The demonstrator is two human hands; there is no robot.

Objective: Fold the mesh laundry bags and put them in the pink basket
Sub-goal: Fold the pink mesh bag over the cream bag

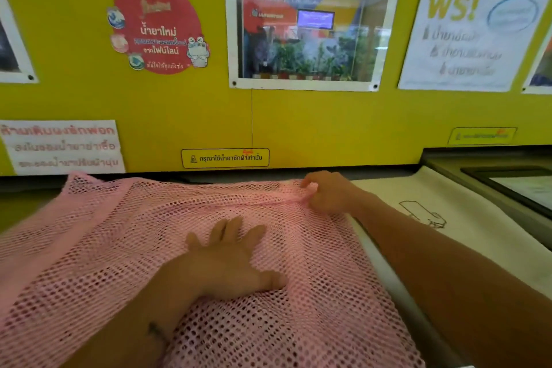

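place: self-service laundry shop | yellow wall panel [89, 104] | on it: round red "LAUNDRYBAR" detergent sticker [156, 27], framed shopfront photo [310, 24] right of sticker, white paper notice [469, 36] further right | pink mesh laundry bag [89, 248] below panel

A pale, cream-white machine top [466, 212] carried everything, running along the foot of a yellow wall panel [328, 122]. A pink mesh laundry bag [89, 248] lay spread directly on it, covering the part of the machine top left of a black line drawing [424, 213] printed on the bare surface. The bag's far edge reached almost to the panel. Right of the drawing, the top ended at a grey frame holding a dark-rimmed recessed panel [513, 185]. The surface under the bag was hidden.
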